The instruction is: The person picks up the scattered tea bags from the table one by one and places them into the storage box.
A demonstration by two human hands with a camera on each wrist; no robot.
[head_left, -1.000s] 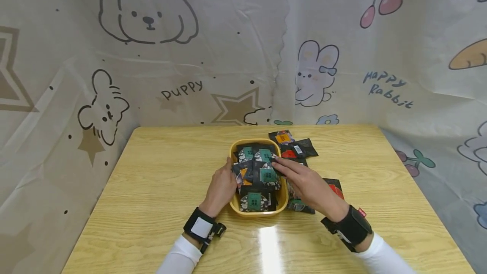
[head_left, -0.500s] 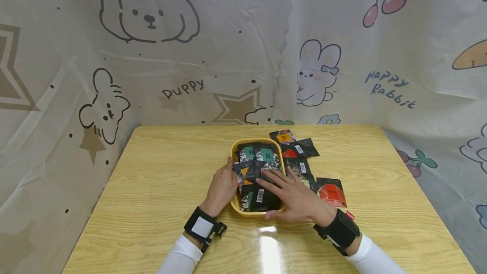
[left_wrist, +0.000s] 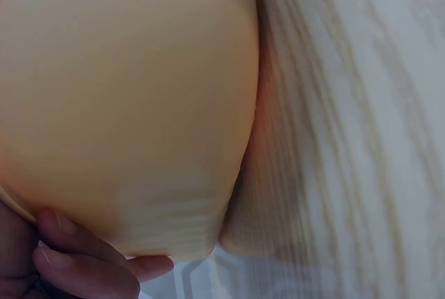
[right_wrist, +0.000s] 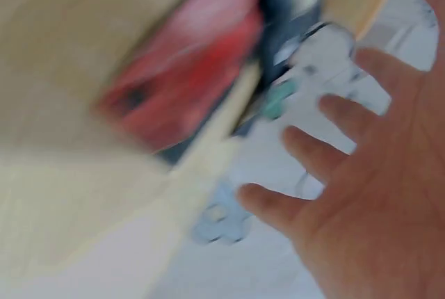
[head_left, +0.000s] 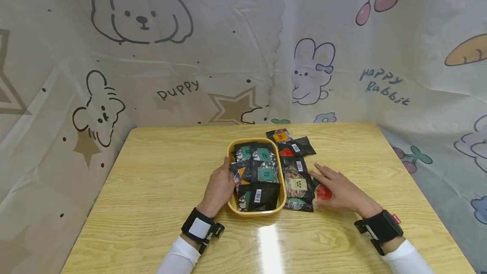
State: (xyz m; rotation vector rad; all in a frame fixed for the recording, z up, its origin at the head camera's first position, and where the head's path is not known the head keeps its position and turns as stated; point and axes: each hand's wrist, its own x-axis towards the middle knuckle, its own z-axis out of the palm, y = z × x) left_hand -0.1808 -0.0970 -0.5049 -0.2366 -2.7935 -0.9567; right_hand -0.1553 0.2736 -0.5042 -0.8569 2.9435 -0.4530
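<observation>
My left hand (head_left: 218, 187) grips the left side of a yellow plastic basket (head_left: 229, 204). Its fingers (left_wrist: 87, 271) curl at the basket's wall in the left wrist view. Inside lie several small black sachets with green labels, among them a green-labelled one (head_left: 265, 174) and one barcode side up (head_left: 266, 195) at the front. With fingers spread, my right hand (head_left: 344, 193) hovers over a red-labelled sachet (head_left: 323, 191) right of the basket and partly hides it. That red sachet (right_wrist: 188, 62) is blurred in the right wrist view, where nothing is in the hand.
More sachets overlap along the basket's right side, one with a cream label (head_left: 298, 184) and another with a green label (head_left: 298, 204). Behind them lie a black sachet (head_left: 302, 146) and an orange-labelled one (head_left: 280, 135). A printed curtain (head_left: 213, 54) hangs behind the wooden table (head_left: 163, 164).
My right hand placed a sachet barcode side up at the basket's front, let go, and moved right over the red-labelled sachet. My left hand has stayed on the basket.
</observation>
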